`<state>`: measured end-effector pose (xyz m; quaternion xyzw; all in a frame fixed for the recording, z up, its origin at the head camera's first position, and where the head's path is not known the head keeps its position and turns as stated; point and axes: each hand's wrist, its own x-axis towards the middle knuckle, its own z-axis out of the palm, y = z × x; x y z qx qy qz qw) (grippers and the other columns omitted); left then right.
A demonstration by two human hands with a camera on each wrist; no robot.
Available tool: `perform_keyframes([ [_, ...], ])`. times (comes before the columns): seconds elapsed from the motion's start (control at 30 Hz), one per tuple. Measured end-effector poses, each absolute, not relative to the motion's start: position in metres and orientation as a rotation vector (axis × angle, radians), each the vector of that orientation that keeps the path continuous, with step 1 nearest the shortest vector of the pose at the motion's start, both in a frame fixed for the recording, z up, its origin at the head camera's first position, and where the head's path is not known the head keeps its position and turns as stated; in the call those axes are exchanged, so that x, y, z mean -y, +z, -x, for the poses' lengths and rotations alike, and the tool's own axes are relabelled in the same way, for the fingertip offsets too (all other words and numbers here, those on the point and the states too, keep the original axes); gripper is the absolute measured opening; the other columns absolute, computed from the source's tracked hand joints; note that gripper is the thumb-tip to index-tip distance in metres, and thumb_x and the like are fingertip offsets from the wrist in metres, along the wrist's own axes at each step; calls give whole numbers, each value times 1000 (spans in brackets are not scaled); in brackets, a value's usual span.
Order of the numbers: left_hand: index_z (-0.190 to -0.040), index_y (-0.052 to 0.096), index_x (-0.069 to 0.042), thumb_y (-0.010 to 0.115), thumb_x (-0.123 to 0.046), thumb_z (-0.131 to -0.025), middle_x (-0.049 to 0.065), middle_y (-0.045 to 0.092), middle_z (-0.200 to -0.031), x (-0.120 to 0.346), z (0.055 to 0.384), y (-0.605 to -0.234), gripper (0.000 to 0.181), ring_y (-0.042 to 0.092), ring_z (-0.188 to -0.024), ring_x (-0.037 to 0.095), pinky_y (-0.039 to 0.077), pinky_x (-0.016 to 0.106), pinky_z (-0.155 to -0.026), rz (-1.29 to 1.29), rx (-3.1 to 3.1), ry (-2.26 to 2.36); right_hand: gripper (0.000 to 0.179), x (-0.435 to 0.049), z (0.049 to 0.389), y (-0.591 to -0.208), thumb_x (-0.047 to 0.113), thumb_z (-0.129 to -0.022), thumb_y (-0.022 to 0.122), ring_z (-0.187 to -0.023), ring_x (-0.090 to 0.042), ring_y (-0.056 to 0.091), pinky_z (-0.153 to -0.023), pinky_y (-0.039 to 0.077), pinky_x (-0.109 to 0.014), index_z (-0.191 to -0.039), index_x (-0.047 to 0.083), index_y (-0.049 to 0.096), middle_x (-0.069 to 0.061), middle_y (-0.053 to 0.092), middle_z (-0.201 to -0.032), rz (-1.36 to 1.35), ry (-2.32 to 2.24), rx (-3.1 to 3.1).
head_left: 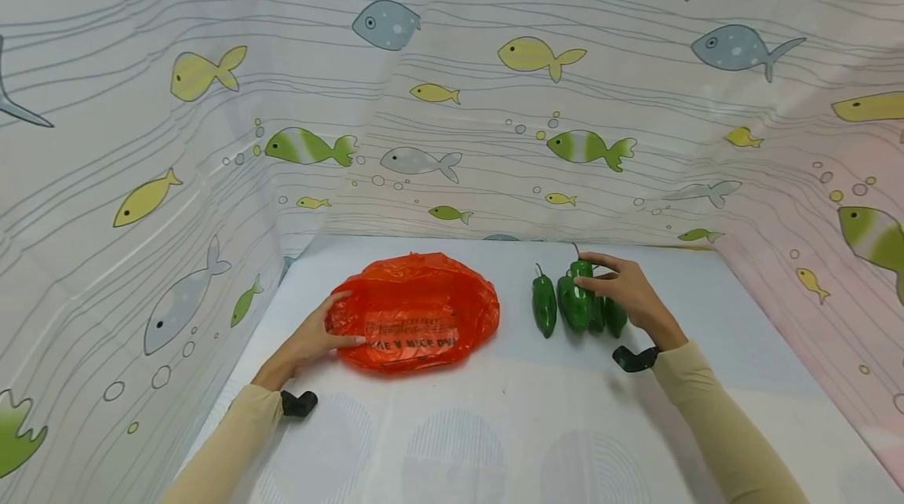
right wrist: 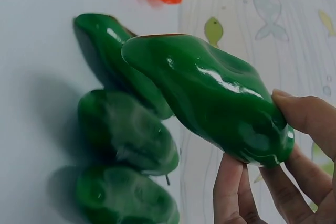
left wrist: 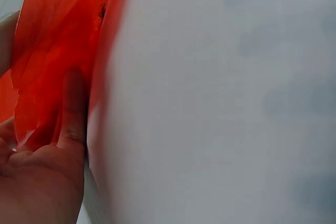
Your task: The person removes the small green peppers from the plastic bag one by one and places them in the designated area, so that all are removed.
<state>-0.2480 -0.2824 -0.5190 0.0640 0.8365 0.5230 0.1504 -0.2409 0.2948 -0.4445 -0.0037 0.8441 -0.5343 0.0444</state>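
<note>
An orange-red plastic bag [head_left: 417, 300] lies with its mouth spread wide on the table, printed lettering visible on it. At its left rim, my left hand [head_left: 318, 339] grips the plastic; in the left wrist view the thumb [left wrist: 73, 108] shows through the film. My right hand [head_left: 625, 292] pinches a glossy green pepper [right wrist: 210, 93] near its stem end between thumb and fingertips, lifted above the others. Several more green peppers lie below and beside it, among them one at the left [head_left: 544, 304] and one at the right [head_left: 617, 317].
The white table [head_left: 494, 418] has faint printed round patterns toward the front. A fish-patterned cloth [head_left: 487, 111] rises behind the table and along both sides. The bag sits left of the peppers, with a gap of table between them.
</note>
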Motion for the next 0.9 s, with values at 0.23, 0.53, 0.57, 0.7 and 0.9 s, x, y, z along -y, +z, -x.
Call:
perform_keyframes([
  [0.23, -161, 24, -18, 88, -27, -83, 19, 25, -163, 281, 246, -516, 101, 29, -145, 43, 28, 65, -116, -166, -2393, 1506, 73, -311, 235, -444, 36, -92, 79, -130, -40, 51, -106, 44, -57, -153, 8, 48, -20, 48, -151, -10, -1646, -2611],
  [0.53, -161, 25, -17, 89, -28, -82, 20, 28, -161, 282, 248, -518, 101, 32, -143, 43, 30, 64, -115, -174, -2407, 1489, 77, -337, 225, -448, 41, -92, 78, -123, -29, 55, -99, 48, -41, -154, 8, 46, -20, 47, -152, -94, -1633, -2642],
  [0.57, -160, 26, -18, 89, -28, -82, 20, 28, -161, 282, 248, -518, 101, 31, -143, 42, 30, 64, -116, -170, -2403, 1494, 77, -340, 225, -449, 41, -93, 78, -122, -29, 55, -99, 49, -40, -155, 8, 46, -20, 47, -152, -105, -1634, -2645],
  [0.7, -160, 27, -19, 89, -27, -82, 20, 27, -161, 282, 249, -519, 100, 31, -143, 43, 30, 64, -116, -174, -2395, 1504, 78, -349, 224, -453, 41, -94, 76, -122, -30, 53, -94, 49, -30, -155, 6, 44, -22, 45, -152, -146, -1620, -2669],
  [0.9, -160, 26, -19, 90, -28, -81, 19, 28, -161, 283, 250, -521, 102, 33, -143, 42, 32, 63, -115, -173, -2392, 1500, 78, -361, 222, -460, 41, -95, 75, -129, -36, 47, -81, 50, -16, -156, 4, 42, -23, 35, -159, -199, -1618, -2681],
])
